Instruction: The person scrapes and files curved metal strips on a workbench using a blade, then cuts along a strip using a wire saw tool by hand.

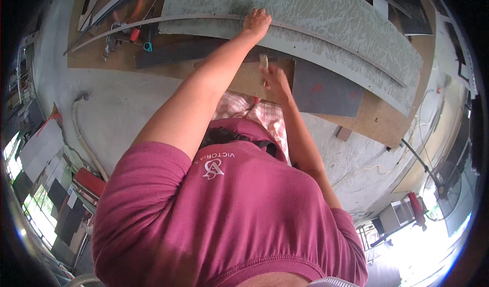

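Observation:
A long, thin grey strip lies across a large grey-green patterned sheet and reaches past its left edge. My left hand is closed on this strip near its middle, arm stretched far forward. Closer to my body, my right hand grips a short, pale, flat-ended tool, held upright above the brown board. Its exact kind is too small to tell, and the fingers hide its lower part.
Dark grey sheet pieces stick out from under the patterned sheet. To the left lie a red-handled tool and a teal ring-shaped item. A small brown block is on the grey floor. A fan stands at the right.

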Demonstrator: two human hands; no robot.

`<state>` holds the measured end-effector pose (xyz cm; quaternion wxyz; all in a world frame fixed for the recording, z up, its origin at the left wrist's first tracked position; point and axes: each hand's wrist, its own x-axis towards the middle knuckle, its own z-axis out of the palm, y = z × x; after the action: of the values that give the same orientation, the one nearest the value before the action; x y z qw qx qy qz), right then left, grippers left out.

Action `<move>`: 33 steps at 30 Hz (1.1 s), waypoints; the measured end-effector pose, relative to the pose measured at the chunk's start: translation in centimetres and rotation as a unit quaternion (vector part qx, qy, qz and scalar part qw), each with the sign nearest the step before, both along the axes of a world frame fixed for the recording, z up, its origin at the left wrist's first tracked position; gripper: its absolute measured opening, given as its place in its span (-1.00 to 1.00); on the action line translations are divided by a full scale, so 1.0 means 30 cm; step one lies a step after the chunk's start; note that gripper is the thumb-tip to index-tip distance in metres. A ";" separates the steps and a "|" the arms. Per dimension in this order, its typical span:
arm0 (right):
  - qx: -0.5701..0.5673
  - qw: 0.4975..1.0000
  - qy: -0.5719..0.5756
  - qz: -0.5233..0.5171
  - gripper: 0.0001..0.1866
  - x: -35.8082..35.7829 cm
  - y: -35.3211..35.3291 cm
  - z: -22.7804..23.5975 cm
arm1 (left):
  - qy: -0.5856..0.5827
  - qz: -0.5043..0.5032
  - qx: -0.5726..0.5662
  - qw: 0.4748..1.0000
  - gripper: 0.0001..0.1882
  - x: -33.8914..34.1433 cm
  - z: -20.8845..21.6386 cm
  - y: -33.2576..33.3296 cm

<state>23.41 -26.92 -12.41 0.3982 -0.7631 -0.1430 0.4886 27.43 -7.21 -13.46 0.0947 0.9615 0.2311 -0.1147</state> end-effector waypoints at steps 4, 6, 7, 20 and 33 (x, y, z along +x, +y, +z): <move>-0.071 0.997 0.005 -0.002 -0.60 -0.007 -0.011 -0.002 | -0.028 -0.001 0.017 0.999 -0.85 -0.005 -0.004 -0.003; -0.035 0.999 0.020 0.028 -0.58 0.002 -0.007 -0.008 | -0.036 -0.003 0.016 0.999 -0.85 -0.011 -0.002 -0.007; -0.006 1.000 0.003 0.013 -0.57 0.008 -0.004 -0.011 | -0.042 0.001 0.023 0.999 -0.86 -0.008 -0.001 -0.005; -0.005 0.998 0.065 0.000 -0.58 0.014 -0.022 -0.012 | -0.015 -0.014 0.009 1.000 -0.84 -0.004 0.024 0.000; 0.057 0.998 -0.037 0.002 -0.60 0.005 -0.002 -0.017 | -0.033 -0.005 0.010 0.999 -0.85 -0.005 0.006 0.011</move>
<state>23.56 -26.99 -12.94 0.4345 -0.7564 -0.1870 0.4518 27.27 -6.88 -13.29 0.0920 0.9669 0.2238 -0.0813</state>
